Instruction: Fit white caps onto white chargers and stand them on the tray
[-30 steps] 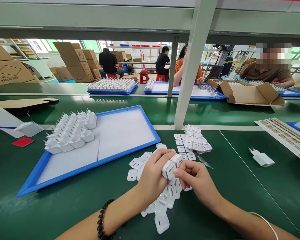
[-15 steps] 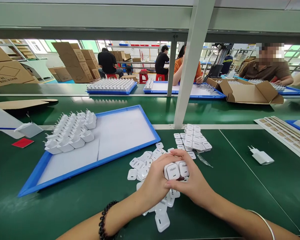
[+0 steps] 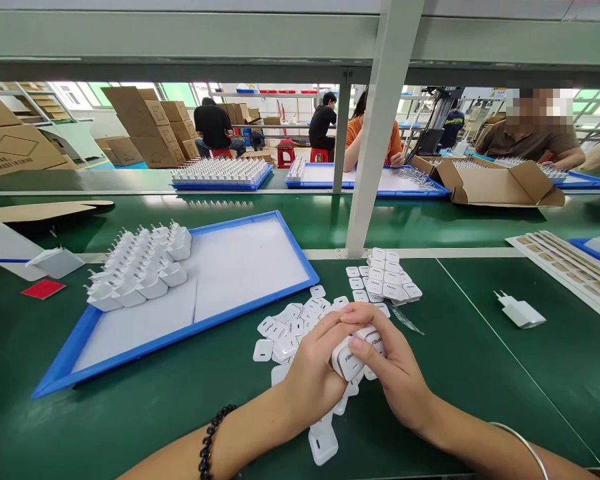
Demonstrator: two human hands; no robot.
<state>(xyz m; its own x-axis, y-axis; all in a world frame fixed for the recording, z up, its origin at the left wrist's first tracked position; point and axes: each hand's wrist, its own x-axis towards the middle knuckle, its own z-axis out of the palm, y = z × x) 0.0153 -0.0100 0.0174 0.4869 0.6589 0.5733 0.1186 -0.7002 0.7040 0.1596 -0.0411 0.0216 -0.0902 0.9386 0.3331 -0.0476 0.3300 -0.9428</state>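
Both my hands meet over the bench around a pair of white plug chargers with printed square faces and small port slots. My left hand wraps the chargers from the left, its fingers closed over the far side. From the right, my right hand curls round them, thumb pressed onto a printed face. My fingers hide the prongs, if any. Under and behind the hands lies a loose pile of white square covers with slots. One cover lies nearest me.
To the left, a blue-rimmed tray carries rows of white plug chargers, prongs up. Stacked covers sit behind my hands. A single charger lies at right. An upright post stands ahead; people work beyond.
My right thumb has moved up from below the chargers onto their printed face. The chargers have tilted and shifted slightly right and down, still in both hands.
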